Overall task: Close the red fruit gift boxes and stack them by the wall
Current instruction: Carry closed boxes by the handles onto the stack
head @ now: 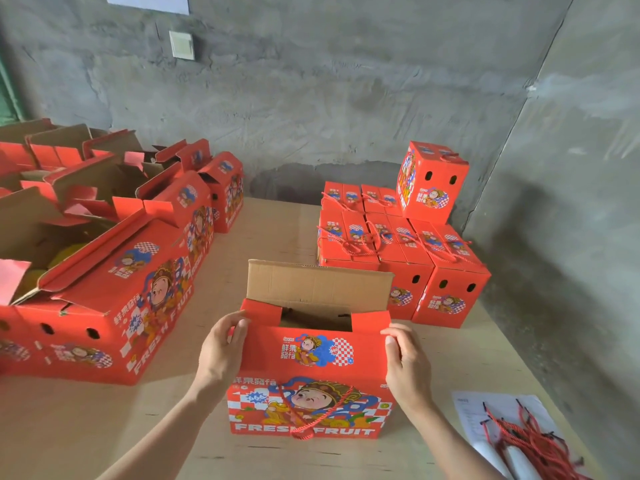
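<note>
Centrally, red gift box (311, 403) at six o'clock on the table (460, 362), rear flap (318, 285) upright, left hand (223, 348) pinching the front flap's (367, 355) left corner, right hand (405, 362) pinching its right corner, closed boxes (398, 244) stacked at one o'clock by the wall (311, 98).

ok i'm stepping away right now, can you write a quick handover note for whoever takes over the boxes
Left hand pinches the top left corner of the front box; right hand pinches its top right corner.
Front box stands on the table, rear flap upright, top open.
Done: closed boxes sit in rows by the wall at the right, with one top box on them.
Left: close the front box and stack it, then do the open boxes at the left.
Loose red cords lie on paper at the right.
</note>
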Tool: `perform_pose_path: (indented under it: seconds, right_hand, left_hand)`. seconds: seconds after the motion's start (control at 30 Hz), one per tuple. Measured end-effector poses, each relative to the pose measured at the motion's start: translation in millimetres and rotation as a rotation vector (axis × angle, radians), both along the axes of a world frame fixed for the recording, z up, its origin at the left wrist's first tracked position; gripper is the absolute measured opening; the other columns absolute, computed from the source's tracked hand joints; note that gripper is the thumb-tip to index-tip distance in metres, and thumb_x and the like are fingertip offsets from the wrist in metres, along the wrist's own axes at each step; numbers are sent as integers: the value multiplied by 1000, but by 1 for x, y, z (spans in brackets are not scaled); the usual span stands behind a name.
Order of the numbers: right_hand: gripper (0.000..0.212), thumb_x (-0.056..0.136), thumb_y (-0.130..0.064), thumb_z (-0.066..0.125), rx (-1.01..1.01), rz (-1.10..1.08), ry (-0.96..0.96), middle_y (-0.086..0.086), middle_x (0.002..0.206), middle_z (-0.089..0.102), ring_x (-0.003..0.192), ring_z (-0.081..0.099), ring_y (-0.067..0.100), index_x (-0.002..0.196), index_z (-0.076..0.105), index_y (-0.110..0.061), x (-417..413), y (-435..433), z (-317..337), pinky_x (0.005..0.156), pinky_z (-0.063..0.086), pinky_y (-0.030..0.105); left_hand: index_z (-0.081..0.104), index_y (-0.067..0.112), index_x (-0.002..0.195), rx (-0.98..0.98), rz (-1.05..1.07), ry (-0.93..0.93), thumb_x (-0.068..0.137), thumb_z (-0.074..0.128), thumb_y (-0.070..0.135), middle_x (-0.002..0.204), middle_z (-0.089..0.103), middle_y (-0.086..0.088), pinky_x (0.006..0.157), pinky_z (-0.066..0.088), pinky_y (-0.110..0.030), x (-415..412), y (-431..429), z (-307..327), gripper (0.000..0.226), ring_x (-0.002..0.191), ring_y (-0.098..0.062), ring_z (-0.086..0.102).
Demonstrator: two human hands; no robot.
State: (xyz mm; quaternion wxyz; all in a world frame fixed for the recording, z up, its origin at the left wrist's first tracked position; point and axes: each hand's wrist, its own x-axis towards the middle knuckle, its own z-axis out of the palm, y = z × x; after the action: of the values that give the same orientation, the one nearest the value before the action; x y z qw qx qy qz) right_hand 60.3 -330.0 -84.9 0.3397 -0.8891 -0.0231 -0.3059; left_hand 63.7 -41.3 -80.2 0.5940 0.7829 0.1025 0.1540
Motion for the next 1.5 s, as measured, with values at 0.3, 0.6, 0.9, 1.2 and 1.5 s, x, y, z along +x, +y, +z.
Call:
perform_pose_path:
  seconds: [0.3,0.6,0.9,1.2,1.5]
  right_hand:
    - [13,91,3,54,21,15,78,10,109,60,98,53,14,87,66,3,4,1,2,76,35,19]
    - [19,90,6,54,15,-16,103,14,119,61,111,57,26,96,72,0,-3,5,6,85,34,11]
    - [39,103,-27,37,-353,231,321,-13,149,34,145,15,7,141,44,-24,-6,-4,10,113,9,16]
    - [43,100,-23,47,-83,68,515,6,159,15,146,17,19,140,40,-11,23,7,27,116,19,32]
    - [93,89,2,54,49,52,568,3,161,-8,147,12,20,151,-14,-14,43,23,40,97,33,15]
  left_hand:
    - [66,-1,101,228,93,-40,99,47,17,123,50,-8,74,35,-15,3,-4,-2,26,100,-11,43]
    - [67,12,101,202,96,77,92,54,7,111,63,-10,82,51,-36,10,3,9,16,92,-21,57]
    - [55,15,96,53,21,286,94,44,6,108,61,-16,63,54,-35,20,-1,17,15,81,-30,64]
    - [35,19,143,87,-80,367,99,30,13,113,60,-15,75,54,-41,19,-1,16,45,94,-32,62]
    - [-1,9,151,563,-134,250,97,28,6,157,17,-13,110,30,-41,23,-8,15,62,140,-29,27]
